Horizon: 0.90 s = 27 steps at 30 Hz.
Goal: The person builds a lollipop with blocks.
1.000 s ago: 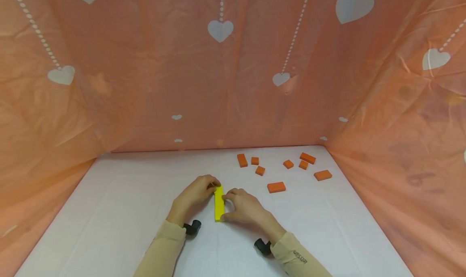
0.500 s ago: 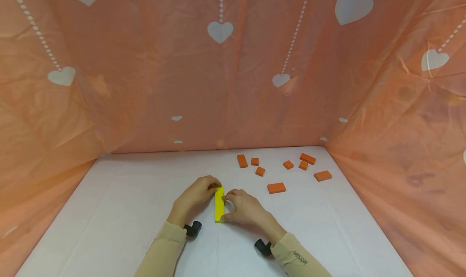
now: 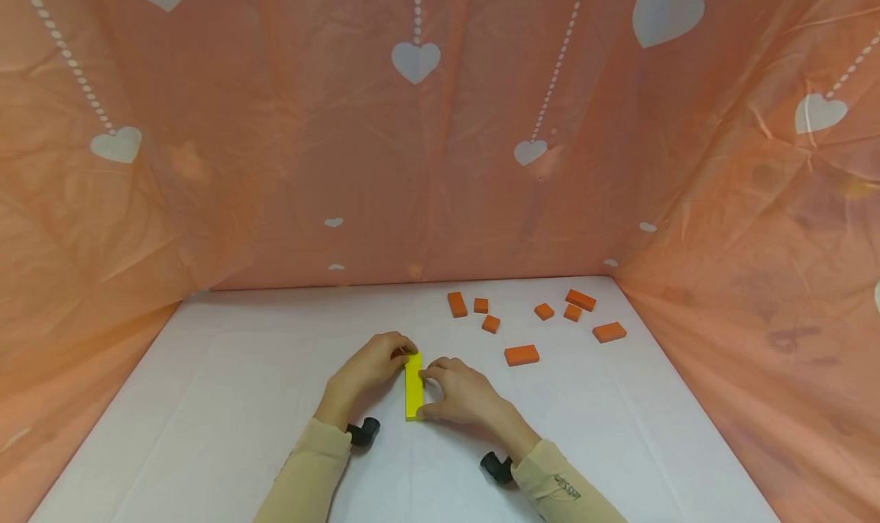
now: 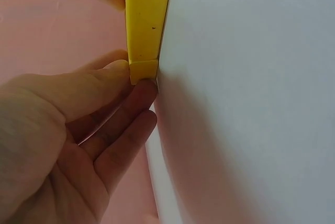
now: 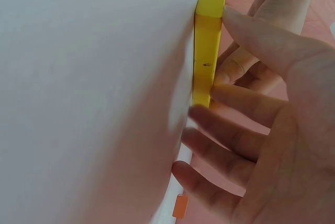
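A long narrow strip of yellow block [image 3: 414, 393] lies on the white table, pointing away from me. A seam crosses it near the far end, setting off a short yellow piece [image 4: 142, 70]. My left hand [image 3: 374, 361] pinches that far end between thumb and fingers. On the strip's right side, my right hand [image 3: 464, 392] holds it, thumb at the near end and index finger farther along. The right wrist view shows the thumb [image 5: 251, 25] against the near corner, the other fingers spread loosely beside the strip.
Several orange blocks, some oblong, some small and square, lie at the back right; the nearest is an oblong orange block [image 3: 522, 355]. Pink sheeting [image 3: 275, 164] with white hearts encloses the back and sides of the white table [image 3: 206, 401].
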Each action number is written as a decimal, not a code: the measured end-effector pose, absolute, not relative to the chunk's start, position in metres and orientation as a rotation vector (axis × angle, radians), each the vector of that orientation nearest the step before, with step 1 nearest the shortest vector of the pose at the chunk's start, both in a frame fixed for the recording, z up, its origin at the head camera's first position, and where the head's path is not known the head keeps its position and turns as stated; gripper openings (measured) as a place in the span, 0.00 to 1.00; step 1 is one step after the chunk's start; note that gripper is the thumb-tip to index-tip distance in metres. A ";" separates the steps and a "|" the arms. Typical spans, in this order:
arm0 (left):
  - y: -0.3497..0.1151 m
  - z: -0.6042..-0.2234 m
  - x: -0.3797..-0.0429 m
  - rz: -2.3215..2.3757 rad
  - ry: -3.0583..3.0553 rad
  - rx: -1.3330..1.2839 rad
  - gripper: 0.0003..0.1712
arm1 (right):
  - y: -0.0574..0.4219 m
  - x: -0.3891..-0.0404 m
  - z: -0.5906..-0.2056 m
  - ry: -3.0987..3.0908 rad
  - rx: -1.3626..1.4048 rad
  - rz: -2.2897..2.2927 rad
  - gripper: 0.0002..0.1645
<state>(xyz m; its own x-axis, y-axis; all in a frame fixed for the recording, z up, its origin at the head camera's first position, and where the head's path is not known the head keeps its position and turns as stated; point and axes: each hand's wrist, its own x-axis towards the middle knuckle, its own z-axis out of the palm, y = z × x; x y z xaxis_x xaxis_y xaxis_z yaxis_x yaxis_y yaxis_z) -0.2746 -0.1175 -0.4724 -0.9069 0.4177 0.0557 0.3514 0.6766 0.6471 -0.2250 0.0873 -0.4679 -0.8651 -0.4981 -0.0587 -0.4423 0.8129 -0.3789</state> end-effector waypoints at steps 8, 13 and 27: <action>-0.118 -0.475 -0.275 1.015 2.813 0.702 0.10 | 0.089 -0.224 -0.468 2.838 -0.741 -0.533 0.38; -0.121 -0.471 -0.275 1.001 2.860 0.724 0.13 | 0.092 -0.227 -0.465 2.810 -0.735 -0.627 0.39; -0.134 -0.459 -0.253 0.733 2.981 0.929 0.22 | 0.181 -0.245 -0.451 2.935 -0.576 -1.036 0.31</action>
